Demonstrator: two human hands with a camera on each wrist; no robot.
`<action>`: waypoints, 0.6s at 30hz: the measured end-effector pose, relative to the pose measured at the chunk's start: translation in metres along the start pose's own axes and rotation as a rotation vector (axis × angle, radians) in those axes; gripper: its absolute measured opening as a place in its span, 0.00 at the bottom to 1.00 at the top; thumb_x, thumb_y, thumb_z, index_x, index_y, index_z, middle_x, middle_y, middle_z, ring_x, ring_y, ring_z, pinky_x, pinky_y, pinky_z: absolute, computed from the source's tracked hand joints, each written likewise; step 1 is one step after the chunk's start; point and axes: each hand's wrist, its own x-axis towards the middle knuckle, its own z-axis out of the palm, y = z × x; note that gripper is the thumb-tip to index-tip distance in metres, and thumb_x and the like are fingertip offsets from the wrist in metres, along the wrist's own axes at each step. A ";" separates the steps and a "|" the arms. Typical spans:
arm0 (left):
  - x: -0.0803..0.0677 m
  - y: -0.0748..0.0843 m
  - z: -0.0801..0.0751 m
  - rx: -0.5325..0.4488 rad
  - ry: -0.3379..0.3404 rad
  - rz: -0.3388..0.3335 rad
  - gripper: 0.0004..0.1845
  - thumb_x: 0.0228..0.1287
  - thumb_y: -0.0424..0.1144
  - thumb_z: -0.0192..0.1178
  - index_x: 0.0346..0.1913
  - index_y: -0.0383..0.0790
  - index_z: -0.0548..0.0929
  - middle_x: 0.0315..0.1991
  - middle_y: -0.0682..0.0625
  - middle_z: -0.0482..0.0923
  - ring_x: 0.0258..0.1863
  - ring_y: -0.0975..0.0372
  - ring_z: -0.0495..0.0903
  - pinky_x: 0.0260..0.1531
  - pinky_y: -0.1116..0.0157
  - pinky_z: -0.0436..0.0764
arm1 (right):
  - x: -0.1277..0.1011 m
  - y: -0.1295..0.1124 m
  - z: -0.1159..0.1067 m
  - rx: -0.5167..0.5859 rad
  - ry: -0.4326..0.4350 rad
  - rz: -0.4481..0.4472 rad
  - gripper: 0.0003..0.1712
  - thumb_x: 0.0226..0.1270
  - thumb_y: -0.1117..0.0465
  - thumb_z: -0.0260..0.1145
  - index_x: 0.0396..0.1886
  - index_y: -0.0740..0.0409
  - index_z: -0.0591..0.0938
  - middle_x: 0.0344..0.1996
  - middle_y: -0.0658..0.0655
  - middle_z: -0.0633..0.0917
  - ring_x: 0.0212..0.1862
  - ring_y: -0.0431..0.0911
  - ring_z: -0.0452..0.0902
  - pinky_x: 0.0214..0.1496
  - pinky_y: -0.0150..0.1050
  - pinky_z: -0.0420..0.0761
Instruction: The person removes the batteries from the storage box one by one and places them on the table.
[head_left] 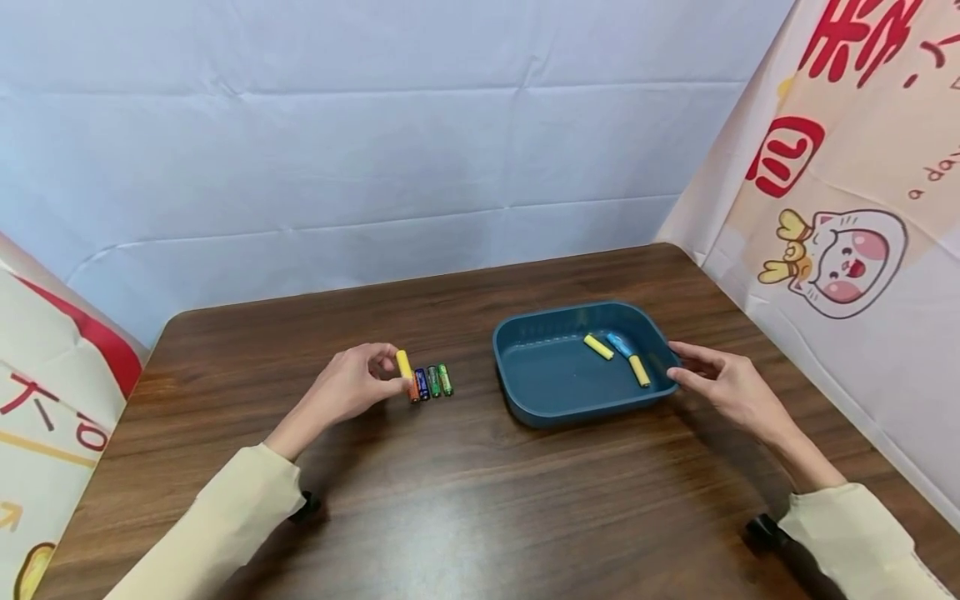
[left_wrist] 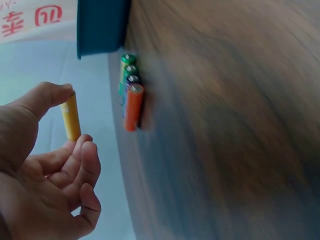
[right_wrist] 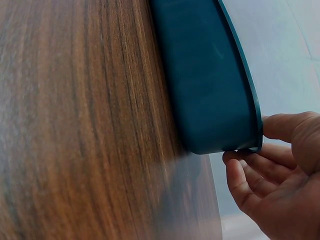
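My left hand [head_left: 348, 385] pinches a yellow battery [left_wrist: 71, 119] by its ends between thumb and fingers, above the table. Just beside it stands a row of several batteries: an orange one [left_wrist: 133, 107], a dark blue one [head_left: 422, 384], and green ones [head_left: 446, 380] at the right end. On the right, my right hand [head_left: 731, 389] holds the rim of a dark teal plastic basin [right_wrist: 215, 85], thumb and fingers at its right end. Inside the basin lie a yellow battery [head_left: 598, 347], a blue battery [head_left: 619, 344] and another yellow battery [head_left: 639, 371].
The basin rests on a brown wood-grain table [head_left: 450, 492], right of the battery row. A pale cloth [head_left: 390, 150] hangs behind the table, and a printed cloth [head_left: 847, 192] hangs along the right side.
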 end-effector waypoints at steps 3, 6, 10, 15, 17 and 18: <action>-0.003 -0.010 -0.001 0.024 -0.015 -0.006 0.26 0.64 0.50 0.72 0.58 0.37 0.83 0.42 0.51 0.81 0.41 0.58 0.81 0.39 0.58 0.77 | 0.000 0.000 0.001 0.003 -0.006 0.004 0.29 0.76 0.58 0.68 0.68 0.70 0.77 0.46 0.68 0.88 0.36 0.41 0.84 0.32 0.30 0.79; -0.004 -0.018 0.001 0.037 -0.038 -0.003 0.25 0.64 0.50 0.71 0.56 0.37 0.83 0.41 0.52 0.81 0.38 0.60 0.79 0.36 0.60 0.75 | 0.000 0.000 0.001 0.003 -0.010 0.009 0.29 0.75 0.57 0.68 0.69 0.70 0.77 0.47 0.69 0.88 0.36 0.40 0.84 0.33 0.29 0.79; -0.004 -0.026 0.005 0.035 -0.079 0.009 0.23 0.64 0.49 0.72 0.54 0.36 0.84 0.40 0.52 0.80 0.35 0.61 0.76 0.34 0.61 0.73 | 0.000 0.000 0.001 -0.005 -0.008 0.014 0.29 0.75 0.57 0.69 0.69 0.69 0.77 0.49 0.70 0.87 0.37 0.38 0.83 0.33 0.29 0.79; -0.002 -0.029 0.008 0.056 -0.115 -0.007 0.24 0.63 0.49 0.73 0.56 0.36 0.84 0.40 0.51 0.79 0.35 0.61 0.75 0.34 0.61 0.74 | 0.000 0.000 0.001 -0.008 -0.005 0.008 0.29 0.75 0.57 0.69 0.68 0.70 0.77 0.49 0.71 0.87 0.36 0.36 0.81 0.33 0.28 0.78; -0.001 -0.029 0.010 0.066 -0.126 -0.020 0.26 0.63 0.50 0.73 0.56 0.35 0.84 0.41 0.51 0.79 0.35 0.60 0.75 0.35 0.60 0.74 | -0.001 0.000 0.000 -0.008 -0.004 0.005 0.29 0.75 0.57 0.69 0.68 0.70 0.77 0.49 0.71 0.87 0.36 0.36 0.81 0.33 0.28 0.78; -0.001 -0.029 0.010 0.069 -0.131 -0.027 0.26 0.63 0.50 0.73 0.57 0.35 0.84 0.41 0.51 0.79 0.35 0.60 0.75 0.35 0.60 0.74 | -0.001 0.000 0.000 -0.007 -0.005 0.003 0.29 0.75 0.58 0.69 0.68 0.70 0.77 0.49 0.71 0.87 0.36 0.36 0.82 0.33 0.29 0.79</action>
